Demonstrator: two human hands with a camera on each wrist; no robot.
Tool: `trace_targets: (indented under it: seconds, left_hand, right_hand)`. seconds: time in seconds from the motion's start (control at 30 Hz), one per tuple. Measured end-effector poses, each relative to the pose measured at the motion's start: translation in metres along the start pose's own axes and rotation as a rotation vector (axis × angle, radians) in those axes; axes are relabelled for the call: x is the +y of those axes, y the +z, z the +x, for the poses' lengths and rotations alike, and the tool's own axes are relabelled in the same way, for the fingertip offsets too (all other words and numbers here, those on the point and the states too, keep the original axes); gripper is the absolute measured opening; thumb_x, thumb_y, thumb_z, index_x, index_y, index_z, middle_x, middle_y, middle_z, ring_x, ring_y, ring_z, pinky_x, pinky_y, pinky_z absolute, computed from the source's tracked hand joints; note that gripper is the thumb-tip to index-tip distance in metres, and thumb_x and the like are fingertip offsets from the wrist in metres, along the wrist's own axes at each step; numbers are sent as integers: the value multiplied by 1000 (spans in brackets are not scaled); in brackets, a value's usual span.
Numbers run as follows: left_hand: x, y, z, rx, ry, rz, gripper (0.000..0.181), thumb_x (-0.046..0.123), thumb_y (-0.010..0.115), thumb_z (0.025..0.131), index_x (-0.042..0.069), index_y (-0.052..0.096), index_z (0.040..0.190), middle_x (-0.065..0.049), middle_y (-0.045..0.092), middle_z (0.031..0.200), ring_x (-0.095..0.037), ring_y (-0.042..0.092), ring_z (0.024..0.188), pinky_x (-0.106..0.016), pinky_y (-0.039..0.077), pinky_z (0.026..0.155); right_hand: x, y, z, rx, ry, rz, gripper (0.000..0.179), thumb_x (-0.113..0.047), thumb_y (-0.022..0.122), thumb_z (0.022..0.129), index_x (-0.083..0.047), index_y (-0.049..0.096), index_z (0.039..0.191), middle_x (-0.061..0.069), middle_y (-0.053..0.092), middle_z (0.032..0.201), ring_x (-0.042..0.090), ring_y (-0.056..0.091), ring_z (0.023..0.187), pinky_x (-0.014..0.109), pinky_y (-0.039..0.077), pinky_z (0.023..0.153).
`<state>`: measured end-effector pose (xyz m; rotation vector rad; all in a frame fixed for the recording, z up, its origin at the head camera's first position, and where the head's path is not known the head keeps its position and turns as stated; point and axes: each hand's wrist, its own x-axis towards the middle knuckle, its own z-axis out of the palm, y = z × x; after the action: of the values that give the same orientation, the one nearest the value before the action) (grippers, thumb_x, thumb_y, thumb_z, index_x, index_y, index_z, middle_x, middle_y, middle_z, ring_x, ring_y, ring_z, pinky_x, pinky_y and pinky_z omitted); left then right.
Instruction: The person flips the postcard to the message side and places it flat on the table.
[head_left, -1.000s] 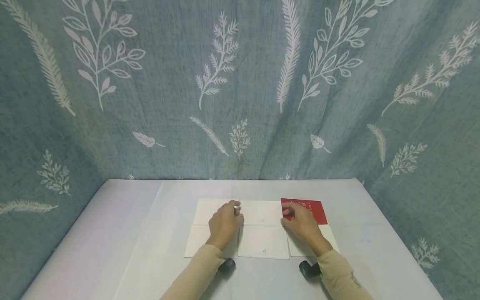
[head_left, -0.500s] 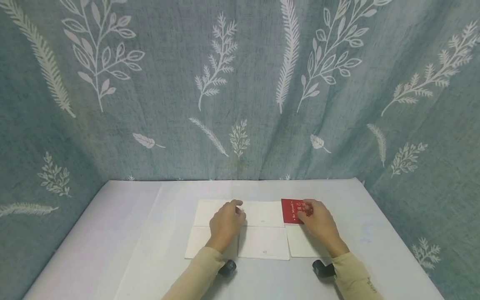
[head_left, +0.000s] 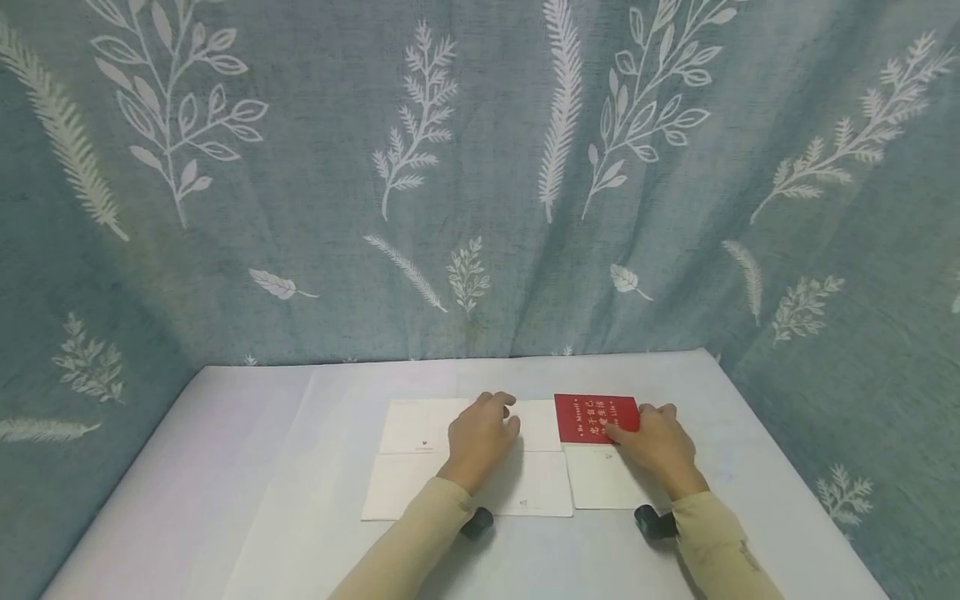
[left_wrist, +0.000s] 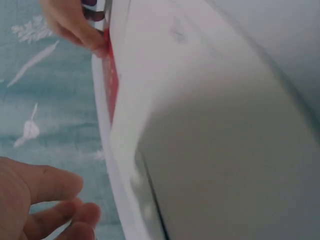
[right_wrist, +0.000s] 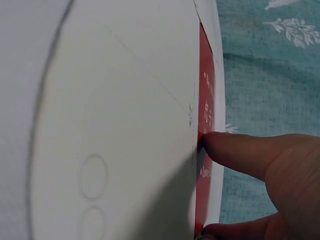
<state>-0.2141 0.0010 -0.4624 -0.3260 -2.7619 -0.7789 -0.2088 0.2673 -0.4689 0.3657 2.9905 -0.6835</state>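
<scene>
A red card with white print lies flat at the back right of a block of pale cards. My right hand is at its right end: the thumb touches the front edge and a fingertip meets the right side, so the hand holds it at the corner. My left hand hovers over the middle cards, fingers loosely bent and holding nothing; the left wrist view shows its thumb and fingertips apart. Beneath it, the middle pale card is partly covered. A cream card lies in front of the red one.
More pale cards lie edge to edge on the left. The white table extends on both sides. A patterned green curtain stands behind and beside it. Dark wrist-worn cameras hang below both sleeves.
My right hand has slid right along the red card, uncovering its print. My left hand has shifted right from the left cards to over the middle ones. The view has tilted slightly.
</scene>
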Motion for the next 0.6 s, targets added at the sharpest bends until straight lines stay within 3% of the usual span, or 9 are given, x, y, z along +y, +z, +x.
trace_targets:
  seconds: [0.13, 0.37, 0.6]
  left_hand:
    - [14, 6, 7, -40, 29, -1, 25, 18, 70, 90, 11, 74, 114, -1, 69, 92, -14, 59, 64, -28, 45, 50]
    - [31, 20, 11, -139, 30, 2, 27, 18, 67, 91, 11, 73, 117, -1, 68, 93, -13, 62, 67, -29, 48, 54]
    - [51, 27, 18, -300, 14, -182, 36, 17, 65, 94, 7, 67, 129, -1, 71, 105, -15, 63, 84, -31, 53, 70]
  right_hand:
    - [1, -1, 1, 8, -9, -3, 76, -41, 77, 86, 15, 51, 132, 31, 51, 113, 45, 56, 102, 60, 48, 86]
    - [3, -4, 5, -9, 18, 4, 77, -39, 78, 85, 14, 50, 134, 31, 53, 117, 46, 53, 108, 60, 47, 89]
    - [6, -10, 9, -15, 42, 3, 76, -38, 75, 89, 14, 46, 137, 34, 50, 122, 49, 52, 112, 63, 46, 92]
